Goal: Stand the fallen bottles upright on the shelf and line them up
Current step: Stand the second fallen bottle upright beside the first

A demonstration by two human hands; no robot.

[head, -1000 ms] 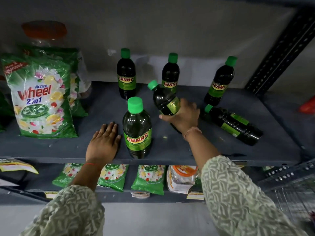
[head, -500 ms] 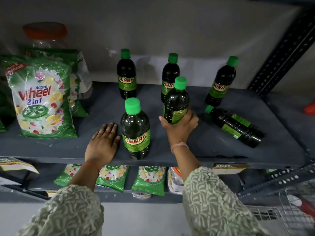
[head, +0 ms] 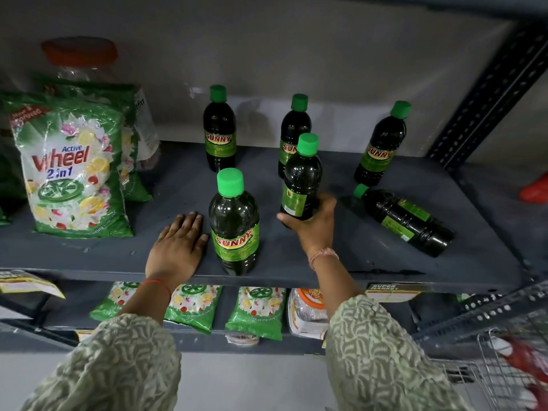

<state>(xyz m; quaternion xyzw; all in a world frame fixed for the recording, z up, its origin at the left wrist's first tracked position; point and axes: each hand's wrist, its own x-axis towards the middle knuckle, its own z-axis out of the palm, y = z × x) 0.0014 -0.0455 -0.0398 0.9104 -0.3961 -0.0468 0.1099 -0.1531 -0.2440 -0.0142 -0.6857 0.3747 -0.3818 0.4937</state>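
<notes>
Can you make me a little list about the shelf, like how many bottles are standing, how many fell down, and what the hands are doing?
bottles standing: five, counting the held bottle
bottles fallen: one, the lying bottle, cap pointing left
right hand: wrapped around the held bottle's lower part
left hand: flat on the shelf, beside the front bottle
other things: detergent bag on the left
caps: all green

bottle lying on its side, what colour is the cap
Green, in the head view: the fallen bottle's cap.
</notes>
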